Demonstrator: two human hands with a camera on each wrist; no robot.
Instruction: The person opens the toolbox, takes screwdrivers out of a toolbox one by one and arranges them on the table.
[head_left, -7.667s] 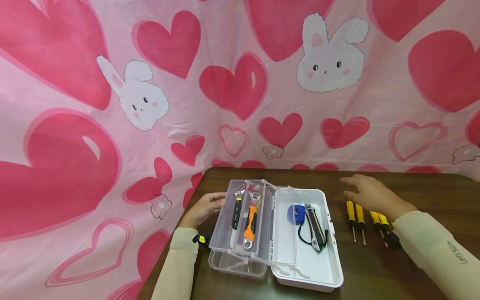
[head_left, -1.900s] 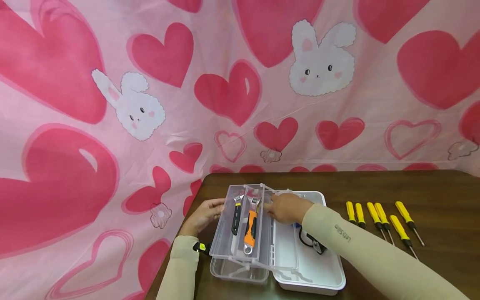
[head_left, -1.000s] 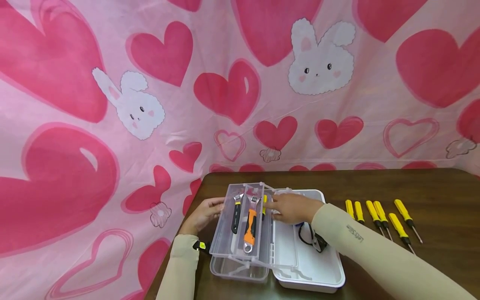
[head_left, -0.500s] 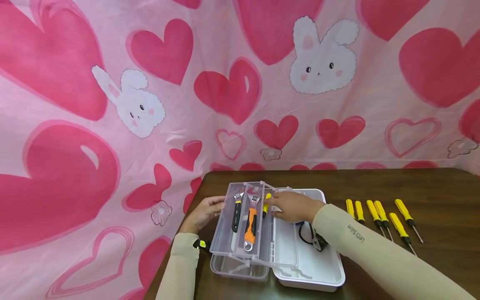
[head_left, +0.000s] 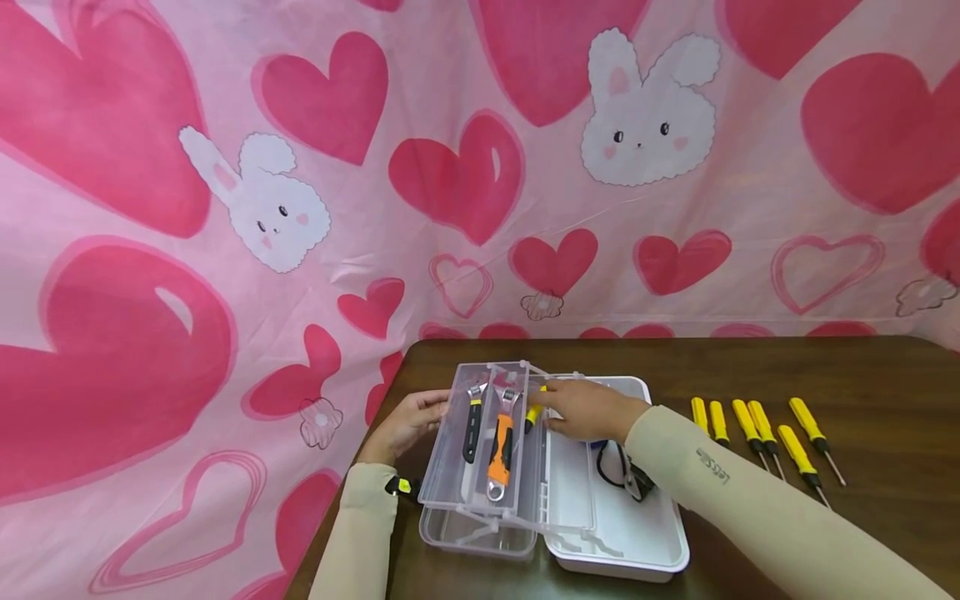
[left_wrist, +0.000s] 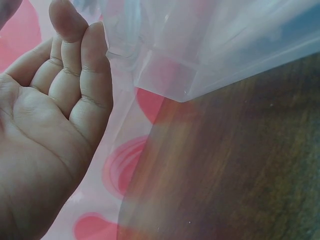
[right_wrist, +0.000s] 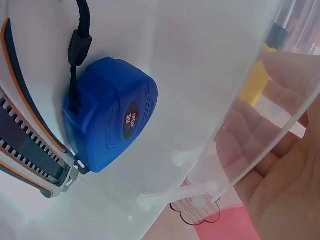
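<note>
A toolbox lies spread out, its clear trays (head_left: 438, 454) on the left and its white base (head_left: 630, 546) on the right. My right hand (head_left: 588, 408) pinches a yellow screwdriver (head_left: 536, 410) over the right compartment; in the right wrist view its yellow handle (right_wrist: 254, 82) shows behind a clear wall. Loosely bent fingers of my left hand (head_left: 405, 425) touch the upper tray's left side. That tray holds a black-handled adjustable wrench (head_left: 472, 433) and an orange-handled one (head_left: 501, 450). Inside the base are a blue tape measure (right_wrist: 112, 115) and a utility knife (right_wrist: 30, 140).
Several yellow screwdrivers (head_left: 765, 432) lie on the dark wooden table (head_left: 892, 450) to the right of the toolbox. Thin plastic hinge arms (head_left: 558, 533) link trays and base. A pink heart-print cloth (head_left: 480, 167) hangs behind the table.
My right hand has come from the screwdrivers on the right to the clear trays. Over the last second the yellow handle has tilted rightward in its fingers. My left hand stays at the tray's side.
</note>
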